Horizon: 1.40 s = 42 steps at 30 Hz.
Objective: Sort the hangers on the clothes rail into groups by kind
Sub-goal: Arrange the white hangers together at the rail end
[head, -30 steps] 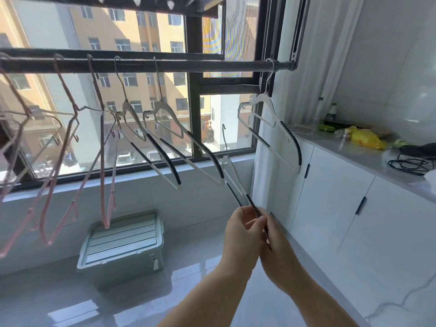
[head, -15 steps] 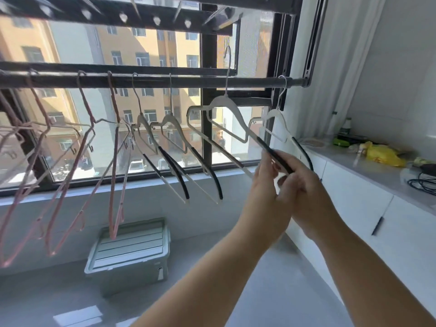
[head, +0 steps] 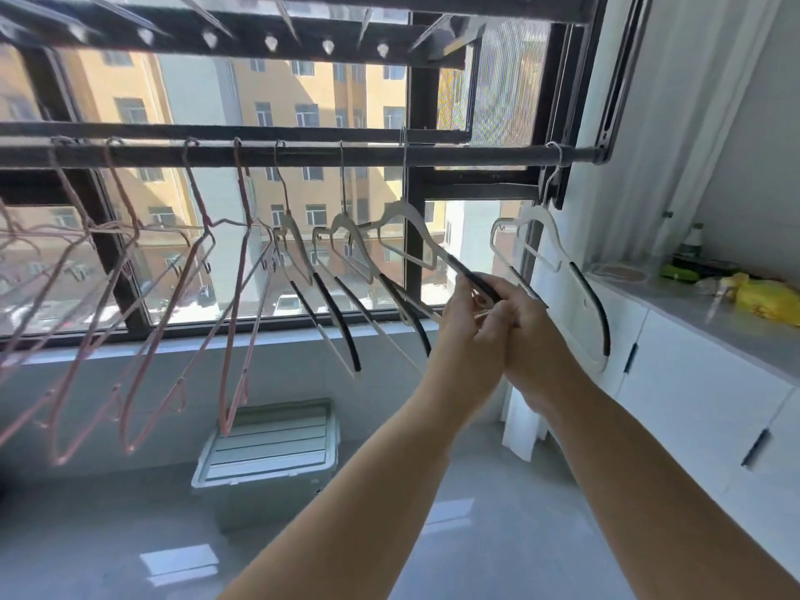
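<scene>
Head view, left hand (head: 465, 329), right hand (head: 534, 342) — both grips pinching the white hanger (head: 404, 215) low, hook up-left at rail (head: 303, 156).

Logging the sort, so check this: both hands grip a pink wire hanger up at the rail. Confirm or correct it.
Wrong colour and kind. In the head view the left hand and right hand grip a white hanger with black sleeves up at the rail; the pink wire hangers hang untouched further left.
</scene>
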### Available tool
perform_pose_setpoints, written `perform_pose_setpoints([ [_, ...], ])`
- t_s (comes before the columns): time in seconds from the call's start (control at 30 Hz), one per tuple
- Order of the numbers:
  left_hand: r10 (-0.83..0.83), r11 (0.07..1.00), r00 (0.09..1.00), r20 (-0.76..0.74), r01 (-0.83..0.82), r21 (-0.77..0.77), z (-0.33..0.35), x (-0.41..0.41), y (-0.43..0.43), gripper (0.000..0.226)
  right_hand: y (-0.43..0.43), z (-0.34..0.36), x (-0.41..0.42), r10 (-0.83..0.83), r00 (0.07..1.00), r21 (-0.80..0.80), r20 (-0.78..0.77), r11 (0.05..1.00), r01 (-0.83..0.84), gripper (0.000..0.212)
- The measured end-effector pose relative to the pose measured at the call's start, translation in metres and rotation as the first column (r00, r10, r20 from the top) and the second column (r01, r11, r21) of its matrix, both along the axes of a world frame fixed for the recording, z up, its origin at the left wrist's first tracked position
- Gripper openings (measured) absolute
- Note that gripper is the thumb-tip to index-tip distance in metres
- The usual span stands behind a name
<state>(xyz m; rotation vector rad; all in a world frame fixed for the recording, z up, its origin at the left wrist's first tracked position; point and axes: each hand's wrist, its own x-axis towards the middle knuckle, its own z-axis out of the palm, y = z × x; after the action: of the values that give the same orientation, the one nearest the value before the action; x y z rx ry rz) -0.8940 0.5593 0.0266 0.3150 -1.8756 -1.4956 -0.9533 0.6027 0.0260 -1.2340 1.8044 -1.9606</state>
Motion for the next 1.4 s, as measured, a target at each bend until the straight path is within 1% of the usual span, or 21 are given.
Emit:
perform_pose_setpoints([
  [0.07,-0.008,1.0,1.0,-0.012,0.008,0.027,-0.002,0.0,-0.002,0.03,-0.004,-0.002,-0.002,0.0,1.0,0.012,0.031,1.0,0.0,0.032],
  [0.2,0.008,0.999,1.0,-0.01,-0.008,0.052,-0.003,-0.001,-0.004,0.03,-0.01,-0.007,-0.006,0.052,0.993,-0.005,0.11,0.999,-0.052,0.033],
  [0.23,0.011,0.998,1.0,-0.004,-0.011,0.062,-0.003,-0.002,-0.004,0.03,-0.011,-0.008,-0.006,0.055,0.995,-0.006,0.089,0.998,-0.055,0.034],
  [0.3,0.02,0.996,1.0,0.004,-0.02,0.083,-0.004,-0.003,-0.003,0.032,-0.012,-0.011,-0.009,0.01,1.0,0.044,-0.024,0.999,-0.008,0.031],
  [0.37,0.044,0.993,0.999,0.013,-0.045,0.107,-0.006,-0.004,-0.002,0.035,-0.01,-0.013,-0.013,0.017,0.995,0.117,-0.101,0.993,-0.005,0.029],
  [0.4,0.057,0.993,0.998,0.022,-0.059,0.105,-0.008,-0.004,-0.001,0.037,-0.006,-0.011,-0.012,0.032,0.996,0.164,-0.081,0.986,-0.018,0.028],
  [0.47,0.124,0.992,0.99,0.065,-0.125,0.014,-0.01,-0.003,0.005,0.047,0.006,-0.01,-0.011,0.034,0.991,0.294,-0.13,0.956,0.006,0.027],
  [0.5,0.179,0.982,0.981,0.07,-0.174,-0.07,-0.012,-0.001,0.01,0.054,0.019,-0.009,-0.012,0.024,0.959,0.359,-0.284,0.93,0.084,0.03],
  [0.53,0.23,0.962,0.973,0.028,-0.223,-0.158,-0.012,0.002,0.018,0.058,0.032,-0.006,-0.013,-0.052,0.912,0.346,-0.406,0.915,0.206,0.035],
  [0.57,0.26,0.934,0.964,-0.057,-0.266,-0.239,-0.011,0.004,0.025,0.059,0.045,-0.003,-0.014,-0.159,0.79,0.25,-0.592,0.896,0.368,0.039],
  [0.6,0.261,0.906,0.953,-0.154,-0.297,-0.302,-0.01,0.005,0.033,0.058,0.059,0.003,-0.015,-0.241,0.685,0.148,-0.687,0.877,0.457,0.039],
  [0.63,0.235,0.891,0.944,-0.23,-0.304,-0.337,-0.008,0.003,0.04,0.057,0.072,0.009,-0.017,-0.311,0.641,0.078,-0.702,0.861,0.502,0.039],
  [0.7,0.13,0.91,0.959,-0.252,-0.216,-0.354,-0.006,-0.005,0.054,0.052,0.089,0.016,-0.035,-0.442,0.648,-0.009,-0.621,0.83,0.558,0.043],
  [0.77,0.02,0.939,0.988,-0.155,-0.072,-0.335,-0.007,-0.019,0.066,0.05,0.099,0.016,-0.054,-0.479,0.699,0.027,-0.531,0.815,0.579,0.042],
  [0.83,-0.048,0.951,0.999,-0.009,0.043,-0.307,-0.01,-0.037,0.074,0.053,0.1,0.011,-0.072,-0.434,0.808,0.172,-0.398,0.83,0.53,0.04],
  [0.9,-0.072,0.957,0.991,0.113,0.1,-0.272,-0.016,-0.057,0.074,0.056,0.096,0.004,-0.087,-0.334,0.921,0.294,-0.202,0.876,0.382,0.042],
  [0.97,-0.064,0.959,0.984,0.166,0.107,-0.263,-0.023,-0.072,0.071,0.056,0.09,-0.003,-0.098,-0.261,0.964,0.324,-0.043,0.909,0.261,0.044],
  [1.03,-0.034,0.963,0.989,0.144,0.071,-0.261,-0.031,-0.081,0.068,0.053,0.084,-0.006,-0.102,-0.217,0.974,0.269,0.064,0.944,0.193,0.04],
  [1.1,-0.027,0.979,0.997,0.078,0.042,-0.197,-0.04,-0.087,0.064,0.05,0.079,-0.007,-0.101,-0.171,0.976,0.196,0.136,0.97,0.143,0.032],
  [1.27,-0.017,0.992,0.999,-0.05,0.011,-0.125,-0.046,-0.096,0.057,0.045,0.073,-0.009,-0.1,-0.197,0.969,0.164,0.151,0.971,0.172,0.03],
  [1.4,0.002,0.986,0.993,-0.121,-0.022,-0.167,-0.048,-0.101,0.063,0.047,0.077,-0.006,-0.101,-0.182,0.973,0.126,0.143,0.978,0.165,0.026],
])
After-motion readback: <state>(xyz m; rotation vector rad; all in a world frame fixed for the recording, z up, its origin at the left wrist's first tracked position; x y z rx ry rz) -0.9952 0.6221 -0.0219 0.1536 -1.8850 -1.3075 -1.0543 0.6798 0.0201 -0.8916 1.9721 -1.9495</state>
